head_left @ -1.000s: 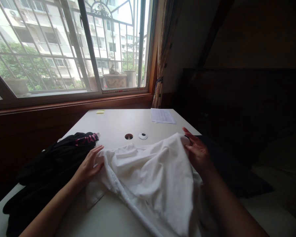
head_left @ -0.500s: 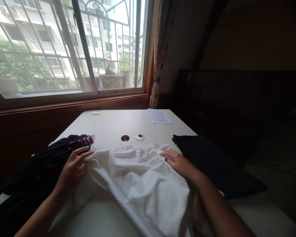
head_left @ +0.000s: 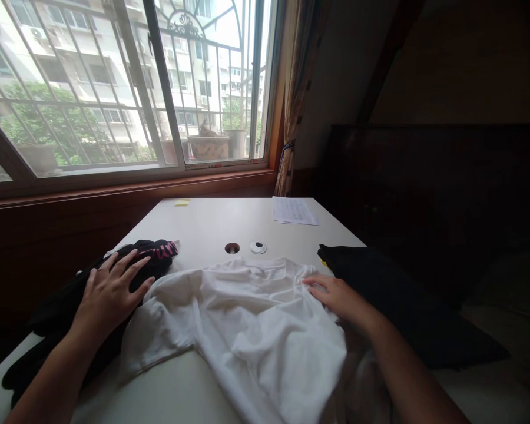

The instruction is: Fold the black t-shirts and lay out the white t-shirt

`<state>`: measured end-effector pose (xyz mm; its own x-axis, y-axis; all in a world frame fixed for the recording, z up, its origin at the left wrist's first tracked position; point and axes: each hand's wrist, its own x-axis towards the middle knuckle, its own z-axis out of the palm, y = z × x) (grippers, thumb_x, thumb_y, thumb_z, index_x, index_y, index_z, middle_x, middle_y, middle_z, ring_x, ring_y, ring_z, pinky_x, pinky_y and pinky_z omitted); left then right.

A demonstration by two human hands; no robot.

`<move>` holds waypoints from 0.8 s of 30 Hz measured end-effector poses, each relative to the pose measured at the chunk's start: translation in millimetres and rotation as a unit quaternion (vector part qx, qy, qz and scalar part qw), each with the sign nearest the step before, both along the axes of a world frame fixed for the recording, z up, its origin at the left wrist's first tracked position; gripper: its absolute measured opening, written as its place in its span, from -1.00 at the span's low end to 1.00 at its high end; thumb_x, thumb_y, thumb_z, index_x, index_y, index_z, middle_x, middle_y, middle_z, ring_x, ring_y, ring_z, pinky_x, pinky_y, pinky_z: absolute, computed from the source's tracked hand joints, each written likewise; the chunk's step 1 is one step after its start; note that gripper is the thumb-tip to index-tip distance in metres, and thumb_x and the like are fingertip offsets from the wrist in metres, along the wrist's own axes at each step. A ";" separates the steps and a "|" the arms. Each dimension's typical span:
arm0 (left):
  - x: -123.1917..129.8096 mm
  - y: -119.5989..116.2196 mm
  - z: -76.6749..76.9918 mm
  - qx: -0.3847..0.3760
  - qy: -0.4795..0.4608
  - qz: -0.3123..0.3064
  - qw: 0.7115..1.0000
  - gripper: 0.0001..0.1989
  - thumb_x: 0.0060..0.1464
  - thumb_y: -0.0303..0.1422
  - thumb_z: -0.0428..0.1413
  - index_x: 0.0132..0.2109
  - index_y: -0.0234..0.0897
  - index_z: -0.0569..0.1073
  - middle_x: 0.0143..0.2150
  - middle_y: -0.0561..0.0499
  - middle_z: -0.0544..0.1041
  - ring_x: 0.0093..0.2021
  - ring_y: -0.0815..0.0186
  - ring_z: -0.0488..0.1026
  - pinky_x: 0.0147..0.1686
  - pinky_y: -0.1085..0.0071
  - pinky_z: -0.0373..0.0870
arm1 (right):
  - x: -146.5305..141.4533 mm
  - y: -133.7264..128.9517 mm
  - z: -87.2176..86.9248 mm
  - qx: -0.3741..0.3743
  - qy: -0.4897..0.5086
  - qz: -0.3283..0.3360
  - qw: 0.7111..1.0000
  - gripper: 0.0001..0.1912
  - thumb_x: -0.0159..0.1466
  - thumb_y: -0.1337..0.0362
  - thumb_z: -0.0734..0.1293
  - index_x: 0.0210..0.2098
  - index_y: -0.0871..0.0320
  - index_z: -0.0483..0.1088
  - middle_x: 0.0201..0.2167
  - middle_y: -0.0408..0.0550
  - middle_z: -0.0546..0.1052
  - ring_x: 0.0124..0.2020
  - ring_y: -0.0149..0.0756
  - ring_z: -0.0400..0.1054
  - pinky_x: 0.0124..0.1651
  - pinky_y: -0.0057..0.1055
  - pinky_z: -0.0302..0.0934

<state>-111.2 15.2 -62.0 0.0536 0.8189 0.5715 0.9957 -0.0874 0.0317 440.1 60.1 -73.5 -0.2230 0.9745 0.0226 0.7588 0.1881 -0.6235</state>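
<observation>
A white T-shirt [head_left: 265,318] lies spread and wrinkled on the white table, its collar toward the window and one sleeve out to the left. My left hand [head_left: 112,288] is open with fingers spread, over a bunched black garment [head_left: 156,265] with pink lettering, just beyond the shirt's left sleeve. At the shirt's right shoulder, my right hand [head_left: 333,294] has its fingers closed on the fabric. Beside that hand, a folded dark cloth [head_left: 406,306] lies on the right of the table.
The white table [head_left: 221,221] has a round cable hole [head_left: 232,248] and a white round cover [head_left: 258,248] beyond the collar. Printed papers [head_left: 295,211] and a yellow note [head_left: 182,202] lie at its far end. A barred window [head_left: 194,88] and a curtain [head_left: 289,153] stand behind.
My left hand has let go of the shirt's left shoulder and moved left, its fingers spreading over the black garment. The left sleeve now lies flatter. My right hand stays at the right shoulder.
</observation>
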 end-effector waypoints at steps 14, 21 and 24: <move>-62.2 8.1 -25.4 -0.094 -0.009 0.053 0.994 -0.37 0.24 -0.12 0.05 0.41 -0.08 0.23 0.47 -0.16 0.14 0.46 -0.30 -0.13 0.28 -0.39 -0.02 | 28.2 3.1 7.9 0.067 -0.037 -0.061 0.995 -0.50 0.15 0.11 0.40 0.08 0.05 0.53 0.13 0.08 0.53 0.14 0.06 0.42 0.20 -0.12 0.28; -33.1 -0.8 -11.7 -0.035 -0.007 0.030 0.999 -0.50 0.29 -0.16 0.01 0.32 -0.11 0.36 0.42 -0.19 0.22 0.46 -0.26 -0.06 0.30 -0.42 -0.17 | 63.0 -2.7 25.2 0.022 -0.041 -0.223 0.974 -0.49 0.23 -0.10 0.30 -0.02 0.09 0.53 -0.13 0.10 0.63 -0.08 0.06 0.52 -0.03 -0.13 0.37; -11.2 0.8 -5.0 0.031 -0.006 -0.026 0.999 -0.60 0.34 -0.16 -0.02 0.18 -0.19 0.48 0.29 -0.20 0.41 0.45 -0.12 0.03 0.38 -0.27 -0.23 | 72.3 -10.9 25.8 -0.033 -0.046 -0.229 0.972 -0.48 0.23 -0.22 0.27 -0.25 0.09 0.58 -0.23 0.10 0.65 -0.11 0.09 0.52 -0.07 -0.14 0.35</move>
